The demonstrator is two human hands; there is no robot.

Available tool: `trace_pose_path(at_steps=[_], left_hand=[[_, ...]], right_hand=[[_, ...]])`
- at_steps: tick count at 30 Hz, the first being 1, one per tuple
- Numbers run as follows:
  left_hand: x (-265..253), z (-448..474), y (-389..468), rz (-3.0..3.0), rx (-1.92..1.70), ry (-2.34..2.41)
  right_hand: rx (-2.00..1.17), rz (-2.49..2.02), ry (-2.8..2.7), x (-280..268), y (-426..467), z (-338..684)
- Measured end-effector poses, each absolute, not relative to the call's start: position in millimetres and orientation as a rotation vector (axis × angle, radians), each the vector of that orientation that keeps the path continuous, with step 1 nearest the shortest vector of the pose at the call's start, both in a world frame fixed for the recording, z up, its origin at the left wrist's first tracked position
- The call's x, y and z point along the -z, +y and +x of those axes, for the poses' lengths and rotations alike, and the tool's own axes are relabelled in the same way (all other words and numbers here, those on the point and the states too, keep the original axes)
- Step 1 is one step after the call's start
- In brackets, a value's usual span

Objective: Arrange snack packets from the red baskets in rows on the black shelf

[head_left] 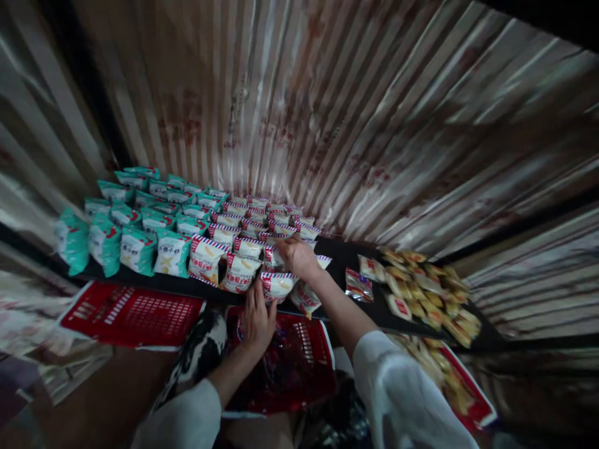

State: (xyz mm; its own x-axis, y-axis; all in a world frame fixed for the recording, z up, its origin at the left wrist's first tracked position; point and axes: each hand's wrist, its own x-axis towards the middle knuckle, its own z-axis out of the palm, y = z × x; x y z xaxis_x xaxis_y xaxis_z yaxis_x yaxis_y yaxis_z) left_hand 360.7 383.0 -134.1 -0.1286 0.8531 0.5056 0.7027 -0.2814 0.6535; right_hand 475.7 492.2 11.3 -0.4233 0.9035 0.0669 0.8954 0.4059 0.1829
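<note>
Hands [296,254] touch glossy crinkled pillow-shaped packets [276,284].

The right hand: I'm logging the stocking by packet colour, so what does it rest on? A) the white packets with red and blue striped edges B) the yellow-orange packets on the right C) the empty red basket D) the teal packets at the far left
A: the right hand lies on the white packets with red and blue striped edges in the middle of the black shelf, apart from the teal packets and the yellow-orange packets.
</note>
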Motion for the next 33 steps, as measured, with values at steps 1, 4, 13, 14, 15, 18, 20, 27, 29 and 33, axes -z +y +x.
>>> trace_pose_path(at_steps=[1, 4, 13, 14, 15, 18, 20, 27, 29, 33], left_hand=[[134.7, 360.9, 383.3, 1.959, -1.375, 1.775], [135.6, 361.6, 383.9, 1.968, -1.362, 1.780], [132.2, 362.8, 385.0, 2.002, -1.388, 1.825], [132.7, 362.9, 385.2, 2.001, -1.389, 1.825], [133.4, 363.0, 385.3, 2.003, -1.390, 1.822], [135.6, 363.0, 385.3, 2.003, -1.399, 1.807], [135.5, 362.8, 385.2, 1.982, -1.388, 1.791], [120.9, 361.0, 387.0, 1.876, -1.259, 1.747], [117.8, 359.5, 386.6, 1.851, -1.240, 1.717], [117.7, 354.9, 385.3, 1.862, -1.256, 1.643]], right_hand=[[-0.315, 1.694, 2.592, -12.0, 490.8, 477.0], [-0.401, 1.770, 2.584, -12.6, 485.4, 479.5], [-0.443, 1.763, 2.588, 0.4, 484.2, 474.8], [-0.432, 1.752, 2.605, 1.7, 486.2, 475.1], [-0.414, 1.747, 2.627, 3.1, 488.4, 475.9], [-0.293, 1.735, 2.755, 7.2, 494.0, 481.2], [-0.184, 1.743, 2.896, 8.9, 493.9, 486.0], [-0.385, 2.295, 3.254, 4.8, 430.6, 487.1], [-0.417, 2.493, 3.258, 12.2, 396.9, 479.0], [-0.207, 2.623, 3.132, 49.4, 340.9, 459.7]])
